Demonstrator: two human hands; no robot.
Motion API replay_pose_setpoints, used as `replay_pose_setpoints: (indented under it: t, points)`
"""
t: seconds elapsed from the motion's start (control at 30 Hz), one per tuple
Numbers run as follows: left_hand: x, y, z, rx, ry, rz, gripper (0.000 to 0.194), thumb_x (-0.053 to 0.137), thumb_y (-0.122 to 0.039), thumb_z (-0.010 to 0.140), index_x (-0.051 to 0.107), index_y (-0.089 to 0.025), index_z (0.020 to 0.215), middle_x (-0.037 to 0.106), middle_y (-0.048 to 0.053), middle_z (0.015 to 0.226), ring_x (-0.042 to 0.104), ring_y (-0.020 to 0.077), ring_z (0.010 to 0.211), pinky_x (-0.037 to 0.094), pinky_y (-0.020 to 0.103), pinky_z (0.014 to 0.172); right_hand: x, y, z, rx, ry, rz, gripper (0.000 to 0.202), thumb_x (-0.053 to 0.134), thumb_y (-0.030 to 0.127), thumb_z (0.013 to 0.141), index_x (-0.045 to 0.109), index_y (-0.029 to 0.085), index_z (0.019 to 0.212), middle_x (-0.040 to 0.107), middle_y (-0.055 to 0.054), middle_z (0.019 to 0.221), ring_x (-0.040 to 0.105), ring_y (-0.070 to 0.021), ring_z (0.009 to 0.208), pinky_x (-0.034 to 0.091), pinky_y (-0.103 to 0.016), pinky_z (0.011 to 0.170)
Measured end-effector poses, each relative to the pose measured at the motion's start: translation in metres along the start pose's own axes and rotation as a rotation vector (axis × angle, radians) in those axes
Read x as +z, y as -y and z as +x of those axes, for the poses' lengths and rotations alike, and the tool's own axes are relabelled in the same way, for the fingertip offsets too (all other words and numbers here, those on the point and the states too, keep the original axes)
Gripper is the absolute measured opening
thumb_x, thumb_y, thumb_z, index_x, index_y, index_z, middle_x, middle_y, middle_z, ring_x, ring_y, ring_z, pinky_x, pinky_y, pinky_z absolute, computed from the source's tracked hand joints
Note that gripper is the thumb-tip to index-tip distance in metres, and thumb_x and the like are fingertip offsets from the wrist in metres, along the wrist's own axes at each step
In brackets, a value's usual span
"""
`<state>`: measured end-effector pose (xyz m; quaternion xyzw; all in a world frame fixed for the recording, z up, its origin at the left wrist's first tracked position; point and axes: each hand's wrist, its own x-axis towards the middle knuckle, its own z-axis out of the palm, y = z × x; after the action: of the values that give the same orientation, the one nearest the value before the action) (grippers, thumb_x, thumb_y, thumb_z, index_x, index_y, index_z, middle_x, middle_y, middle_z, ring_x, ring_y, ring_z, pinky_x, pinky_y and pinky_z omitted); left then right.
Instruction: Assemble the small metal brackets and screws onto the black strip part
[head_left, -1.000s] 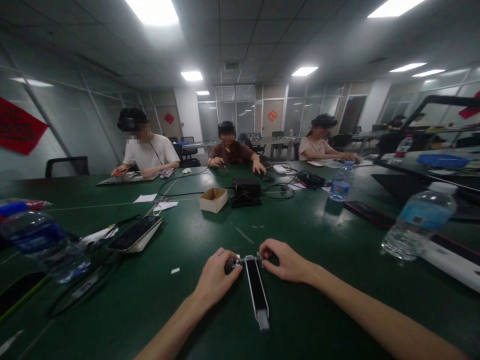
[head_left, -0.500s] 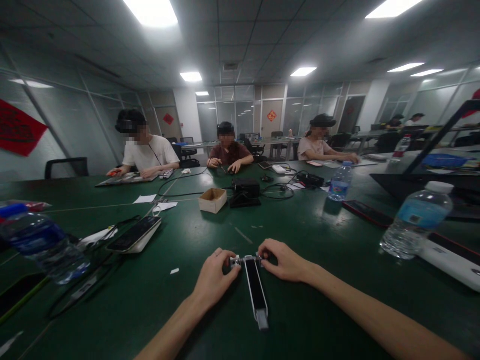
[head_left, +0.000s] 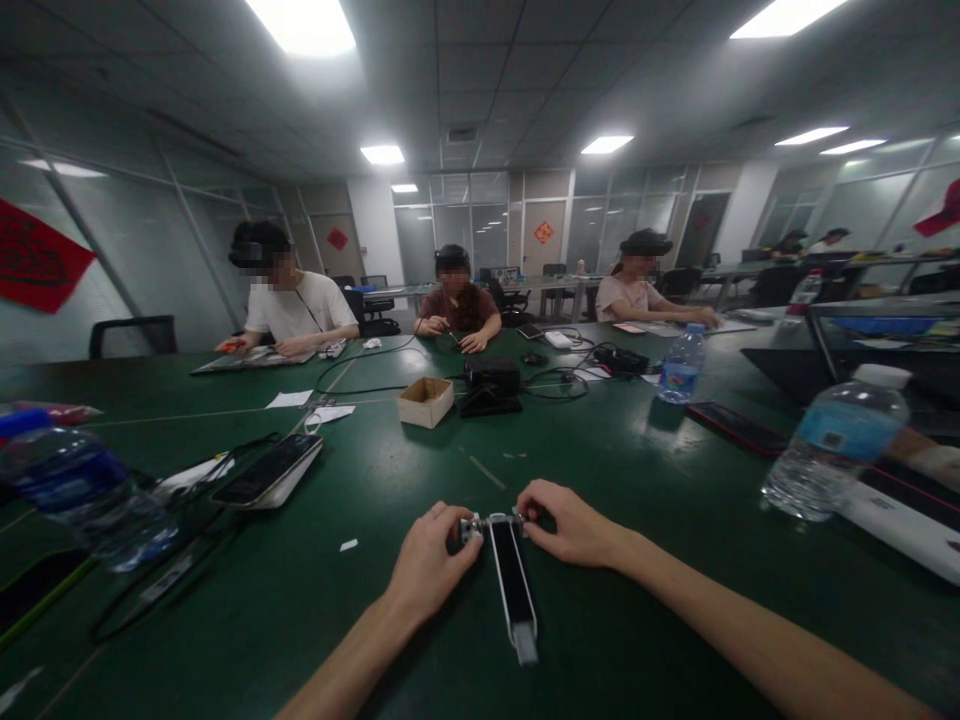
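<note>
A long narrow piece with a black face and white edging lies on the green table, a grey tab at its near end. Small metallic fittings stick out on both sides of its far end. My left hand is closed, thumb and fingers pinching the silvery-white fitting on the left. On the opposite side my right hand pinches a small metallic part, mostly covered by the fingertips. The exact kind of these pieces is too small to make out.
A small open cardboard box and a black device stand ahead. Water bottles are on both sides. A phone and cables lie at left, a white scrap nearer. Several people sit around the table.
My hands and the long piece hold almost the same place. At the far right, another person's arm has come into view behind the bottle, and the dark laptop-like frame there has shifted.
</note>
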<state>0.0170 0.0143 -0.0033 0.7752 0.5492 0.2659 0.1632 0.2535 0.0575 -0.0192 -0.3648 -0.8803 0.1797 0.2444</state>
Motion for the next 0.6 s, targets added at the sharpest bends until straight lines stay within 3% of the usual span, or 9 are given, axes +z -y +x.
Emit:
replay_pose_setpoints:
  t: [0.37,0.6]
  points:
    - [-0.0006,0.0004,-0.0004,-0.009,0.050,0.020,0.020,0.054,-0.028,0.085,0.067,-0.018,0.097,0.057,0.001,0.078,0.054,0.0180,0.071,0.041,0.027,0.064,-0.0008,0.0006,-0.0001,0.030,0.025,0.008,0.011,0.056,0.020,0.084,0.058,0.017,0.094,0.056,-0.003,0.088,0.051,-0.0148,0.076,0.045,-0.029,0.069]
    - [0.0007,0.0013,-0.0004,-0.010,0.024,-0.009,0.019,0.053,-0.027,0.085,0.067,-0.018,0.095,0.057,0.001,0.077,0.054,0.0179,0.069,0.040,0.027,0.063,-0.0024,0.0022,0.0002,0.036,0.036,-0.002,0.010,0.055,0.020,0.084,0.058,0.017,0.094,0.057,-0.003,0.088,0.051,-0.0150,0.076,0.045,-0.029,0.070]
